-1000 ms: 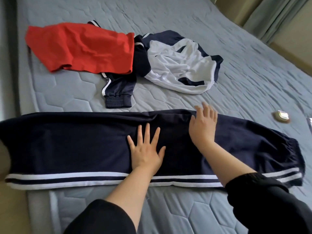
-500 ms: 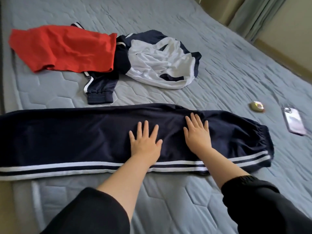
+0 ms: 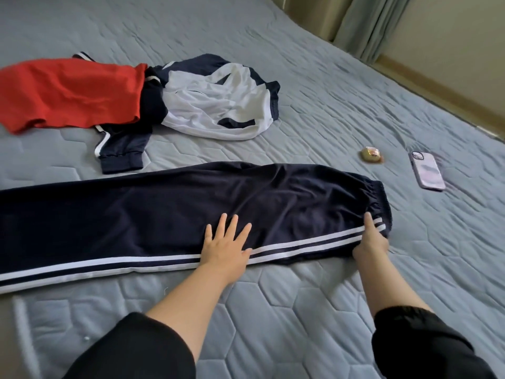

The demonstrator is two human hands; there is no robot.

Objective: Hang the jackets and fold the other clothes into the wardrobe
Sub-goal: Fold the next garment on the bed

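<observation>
Grey bed point(image 3: 328, 77): left hand point(image 3: 225, 248) flat on navy trousers point(image 3: 136, 214), right hand point(image 3: 370, 242) gripping them.

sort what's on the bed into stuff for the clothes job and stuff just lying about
Part of the job: navy track pants, pressed flat by the left hand and gripped at the cuff by the right hand; red garment; navy and white jacket.
Just lying about: phone; small gold object, both on the bed.
</observation>
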